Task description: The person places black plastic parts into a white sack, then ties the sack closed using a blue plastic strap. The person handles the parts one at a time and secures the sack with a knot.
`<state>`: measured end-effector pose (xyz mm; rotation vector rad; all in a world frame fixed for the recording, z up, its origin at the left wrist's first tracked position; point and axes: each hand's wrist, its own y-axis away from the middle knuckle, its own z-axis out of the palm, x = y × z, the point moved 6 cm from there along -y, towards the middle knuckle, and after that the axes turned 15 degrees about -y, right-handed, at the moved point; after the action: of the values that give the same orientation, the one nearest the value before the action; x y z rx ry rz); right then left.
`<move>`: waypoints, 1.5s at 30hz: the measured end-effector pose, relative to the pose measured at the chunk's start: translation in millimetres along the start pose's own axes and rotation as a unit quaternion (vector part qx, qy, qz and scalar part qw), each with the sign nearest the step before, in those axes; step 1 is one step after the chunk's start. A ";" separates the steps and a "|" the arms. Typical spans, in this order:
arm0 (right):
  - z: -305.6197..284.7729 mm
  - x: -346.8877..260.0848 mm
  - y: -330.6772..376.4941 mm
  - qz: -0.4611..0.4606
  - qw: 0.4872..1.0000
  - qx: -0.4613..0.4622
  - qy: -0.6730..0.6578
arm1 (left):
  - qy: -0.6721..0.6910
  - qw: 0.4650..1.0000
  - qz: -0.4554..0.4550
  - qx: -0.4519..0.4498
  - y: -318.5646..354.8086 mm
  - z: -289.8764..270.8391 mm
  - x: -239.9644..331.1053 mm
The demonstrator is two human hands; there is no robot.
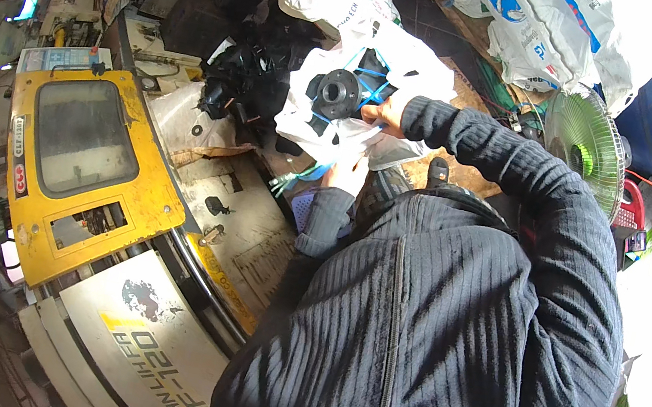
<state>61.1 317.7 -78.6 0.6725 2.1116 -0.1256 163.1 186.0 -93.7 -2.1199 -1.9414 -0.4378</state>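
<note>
An opened white plastic sack [408, 61] stands before me with black plastic parts inside. Uppermost is a black round flanged piece [335, 93] with a hole through its middle. Blue string [374, 81] crosses over the sack's mouth. My right hand [387, 115] reaches in from the right, its fingers closed on the blue string beside the flanged piece. Closer to my body, my left hand [346, 174] is closed at the sack's near edge, gripping its plastic; the fingertips are partly hidden. A bundle of blue-green strings [300, 177] hangs just left of that hand.
On the left stands a machine with a yellow windowed door [87, 170] and a pale bed [233, 213]. Black parts [239, 75] are heaped behind it. More full white sacks [538, 40] line the back. A green-bladed fan [584, 149] stands right, beside a red plastic basket [631, 205].
</note>
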 end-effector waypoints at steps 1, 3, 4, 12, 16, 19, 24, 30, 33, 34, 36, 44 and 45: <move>4.9 7.3 -3.2 -0.014 0.999 0.017 -0.025 | -0.011 0.999 -0.025 -0.027 -0.7 -3.2 3.6; 10.0 10.5 -5.6 -0.013 0.999 0.020 -0.034 | -0.033 0.994 -0.078 -0.075 -0.5 -6.5 8.3; 3.6 0.5 -2.7 0.003 1.000 0.008 -0.016 | -0.056 0.992 -0.079 -0.078 -0.9 -8.0 10.7; -32.0 -12.7 29.1 -0.041 0.890 0.334 -0.309 | -0.208 0.936 0.180 -0.218 -9.2 -59.3 -15.3; 6.8 10.4 35.3 -0.156 0.303 0.299 -0.891 | 0.246 0.965 0.034 -0.080 -84.6 -91.7 25.5; 26.6 -3.6 21.8 -0.284 0.105 0.247 -0.920 | 0.222 0.940 0.185 -0.181 -108.6 -57.1 58.6; 47.3 8.9 48.1 -0.242 0.186 0.452 -0.838 | 0.077 0.934 0.327 -0.119 -123.1 -43.0 29.9; 124.0 -53.9 65.3 0.145 0.485 0.506 -0.699 | -0.073 0.897 0.427 -0.089 -115.1 -31.3 40.6; 142.5 -52.2 37.6 0.161 0.506 0.517 -0.671 | -0.149 0.886 0.404 -0.174 -113.5 -19.2 38.9; 139.3 -49.8 33.9 0.197 0.552 0.542 -0.602 | -0.098 0.895 0.366 -0.234 -112.7 -18.8 39.7; 143.0 -49.8 24.6 0.184 0.491 0.541 -0.657 | 0.003 0.896 0.279 -0.347 -110.0 -21.2 45.4; 128.2 -76.5 17.9 0.185 0.333 0.671 -0.636 | 0.027 0.901 0.296 -0.316 -96.0 -24.8 50.8; 135.7 -64.6 8.8 0.157 0.313 0.681 -0.644 | 0.063 0.897 0.267 -0.348 -98.2 -18.0 41.3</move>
<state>194.2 253.6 -107.9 1.1762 -0.2332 -1.6862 67.5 226.8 -64.6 -2.8128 -1.1215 -1.2421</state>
